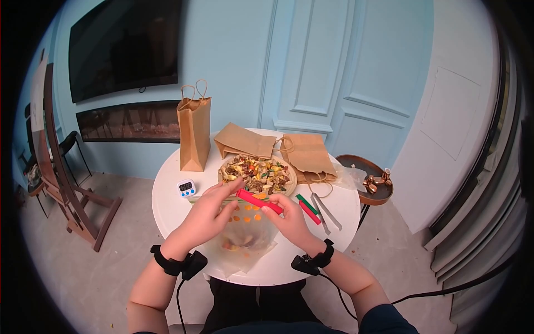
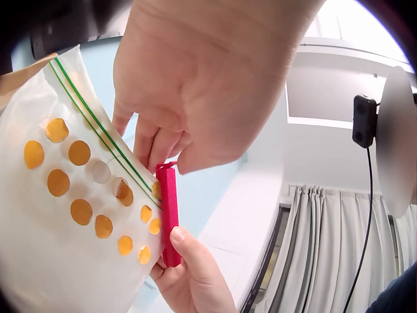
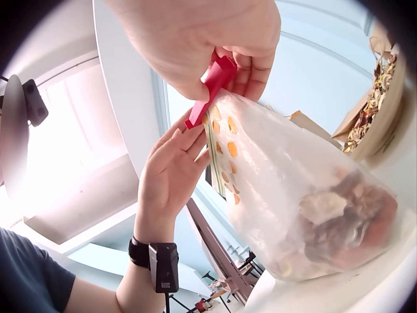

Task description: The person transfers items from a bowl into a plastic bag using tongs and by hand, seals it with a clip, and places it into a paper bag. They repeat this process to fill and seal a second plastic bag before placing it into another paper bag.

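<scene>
Pinching a long red plastic clip (image 1: pixel 257 200) in the right hand (image 1: pixel 292 222) at the mouth of an orange-dotted translucent plastic bag (image 3: pixel 267 156) above the round white counter (image 1: pixel 171 214), holding the left hand (image 1: pixel 204 216) loosely spread alongside, possibly touching.

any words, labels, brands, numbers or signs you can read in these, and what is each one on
None can be read with certainty.
White timer: marks on its dark display, probably digits, too small and blurred to read.
Zip bag: orange dots, no lettering seen.
Red clip: no lettering seen.
Upright brown paper bag: no lettering on the sides that show.
</scene>
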`<state>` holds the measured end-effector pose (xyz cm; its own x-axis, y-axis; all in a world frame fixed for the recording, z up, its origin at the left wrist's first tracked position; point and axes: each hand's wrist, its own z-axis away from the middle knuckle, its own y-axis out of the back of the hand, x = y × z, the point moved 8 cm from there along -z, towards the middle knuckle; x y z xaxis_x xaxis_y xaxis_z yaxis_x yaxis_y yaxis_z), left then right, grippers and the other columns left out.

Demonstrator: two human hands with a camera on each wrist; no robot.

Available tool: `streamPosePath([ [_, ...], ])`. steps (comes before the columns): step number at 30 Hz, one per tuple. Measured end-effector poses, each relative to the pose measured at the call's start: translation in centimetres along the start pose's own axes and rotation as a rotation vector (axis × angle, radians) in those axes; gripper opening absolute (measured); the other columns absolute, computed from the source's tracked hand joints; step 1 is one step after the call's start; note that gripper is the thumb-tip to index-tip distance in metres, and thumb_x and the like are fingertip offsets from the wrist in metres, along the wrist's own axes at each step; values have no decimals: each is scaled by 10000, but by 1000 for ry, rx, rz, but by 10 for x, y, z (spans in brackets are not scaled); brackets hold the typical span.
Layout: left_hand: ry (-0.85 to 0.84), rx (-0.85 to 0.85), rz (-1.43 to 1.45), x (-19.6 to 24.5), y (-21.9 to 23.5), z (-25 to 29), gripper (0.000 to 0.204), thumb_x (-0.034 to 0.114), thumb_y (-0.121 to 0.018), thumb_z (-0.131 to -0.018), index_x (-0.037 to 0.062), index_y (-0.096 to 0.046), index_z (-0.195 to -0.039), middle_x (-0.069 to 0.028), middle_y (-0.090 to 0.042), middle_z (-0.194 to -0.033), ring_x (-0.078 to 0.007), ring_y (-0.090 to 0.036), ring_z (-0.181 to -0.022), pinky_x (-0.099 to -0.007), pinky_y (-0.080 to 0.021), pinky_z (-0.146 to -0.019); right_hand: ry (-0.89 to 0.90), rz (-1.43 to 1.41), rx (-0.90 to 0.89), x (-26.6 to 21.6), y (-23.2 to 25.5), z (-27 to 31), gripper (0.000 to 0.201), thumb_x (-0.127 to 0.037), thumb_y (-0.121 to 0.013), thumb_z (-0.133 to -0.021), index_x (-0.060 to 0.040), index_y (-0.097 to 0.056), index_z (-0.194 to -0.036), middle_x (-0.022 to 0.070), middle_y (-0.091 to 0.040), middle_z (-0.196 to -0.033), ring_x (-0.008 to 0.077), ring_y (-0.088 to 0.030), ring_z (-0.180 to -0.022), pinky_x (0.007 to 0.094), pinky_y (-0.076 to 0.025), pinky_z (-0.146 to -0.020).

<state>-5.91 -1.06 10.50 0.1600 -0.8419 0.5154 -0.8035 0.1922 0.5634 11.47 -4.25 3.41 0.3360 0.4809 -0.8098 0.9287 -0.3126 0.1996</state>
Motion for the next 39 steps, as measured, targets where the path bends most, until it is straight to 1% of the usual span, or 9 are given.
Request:
streamPosePath([
  [5, 155, -49, 167, -16, -2, -3, 240, 86, -499, -932, -1, -627, -1115, -95, -685, -1000, -202, -638, -925, -362, -376, -1029, 61, 51, -16, -8, -4, 2, 213, -121, -655, -857, 1, -552, -998, 80, -604, -871, 124, -579, -801, 264, -459, -698],
  [10, 296, -17, 479, -29, -7, 2, 213, 108, -530, -939, -1, -664, -1063, -44, -678, -958, -73, -588, -885, -234, -465, -780, 90, 111, -38, -15, -6, 2, 212, -121, -652, -858, 3, -551, -997, 91, -602, -869, 149, -585, -794, 274, -462, -703],
  [19, 291, -60, 496, -35, -10, 10, 226, 104, -538, -932, -1, -643, -1103, -53, -672, -999, -96, -592, -917, -245, -466, -829, 45, 141, -56, -17, -10, 3, 242, -142, -663, -847, -5, -560, -1018, 107, -610, -870, 167, -596, -798, 296, -475, -719],
  [24, 105, -104, 129, -42, 19, -18, 337, 167, -595, -908, -7, -562, -1195, -105, -625, -1081, -176, -568, -993, -300, -444, -887, 22, 216, -233, -49, -6, -13, 390, -152, -668, -817, -43, -510, -1156, 127, -584, -1011, 207, -597, -931, 317, -476, -760],
  [27, 177, -74, -43, -111, 63, -54, 428, 210, -622, -889, -15, -517, -1237, -158, -569, -1193, -239, -561, -1054, -324, -443, -909, 432, 642, -301, -93, -17, -16, 608, -188, -679, -740, -63, -456, -1292, 136, -518, -1164, 280, -519, -1064, 392, -420, -895],
  [30, 118, -8, -422, -177, 100, -96, 554, 277, -648, -860, -23, -460, -1286, -219, -451, -1339, -328, -528, -1139, -363, -437, -943, 565, 780, -448, -101, -43, -15, 609, -204, -678, -736, -30, -463, -1279, 129, -529, -1125, 262, -517, -1047, 376, -403, -882],
  [32, 156, -28, -644, -197, 113, -124, 616, 314, -648, -842, -27, -428, -1306, -261, -350, -1407, -395, -474, -1194, -395, -419, -982, 612, 844, -467, -101, -56, -20, 558, -221, -672, -740, -18, -493, -1228, 107, -570, -1023, 242, -546, -967, 360, -400, -841],
  [36, 14, -61, -760, -207, 111, -178, 524, 287, -636, -816, -8, -512, -1230, -188, -510, -1295, -347, -494, -1184, -391, -425, -972, 605, 990, -625, -84, -84, -29, 407, -185, -619, -733, -27, -529, -1097, 75, -616, -776, 241, -610, -767, 362, -428, -751],
  [39, 196, -90, -791, -235, 106, -205, 471, 316, -651, -779, 72, -567, -1173, -134, -593, -1181, -322, -527, -1138, -408, -443, -934, 434, 875, -800, -72, -91, -33, 213, -187, -599, -753, -24, -538, -874, 139, -608, -745, 323, -620, -655, 412, -485, -569],
])
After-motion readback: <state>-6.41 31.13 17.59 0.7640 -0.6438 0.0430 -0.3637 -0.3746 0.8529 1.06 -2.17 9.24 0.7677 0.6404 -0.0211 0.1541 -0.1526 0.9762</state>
